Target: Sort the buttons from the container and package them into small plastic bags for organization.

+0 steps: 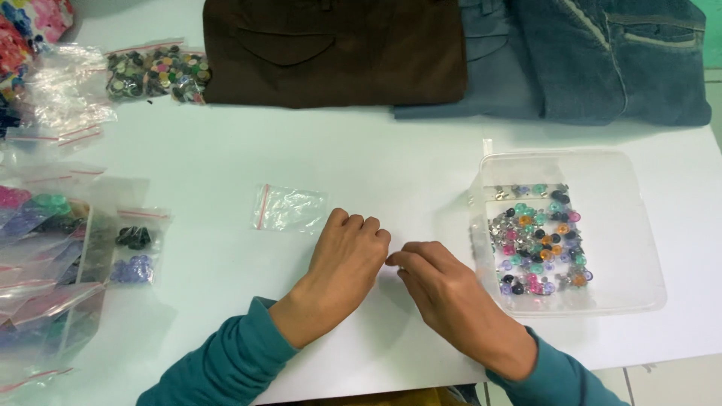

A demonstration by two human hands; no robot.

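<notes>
Both hands rest on the white table [421, 162] with fingertips meeting. The left hand [347, 253] is curled, knuckles up, and the right hand [440, 282] pinches its thumb and forefinger together at the left fingers; if some small thing is held there, I cannot tell. An empty small zip bag [289, 207] lies just above the left hand. A clear plastic container [632, 225] of mixed coloured buttons [538, 240] stands right of the right hand.
</notes>
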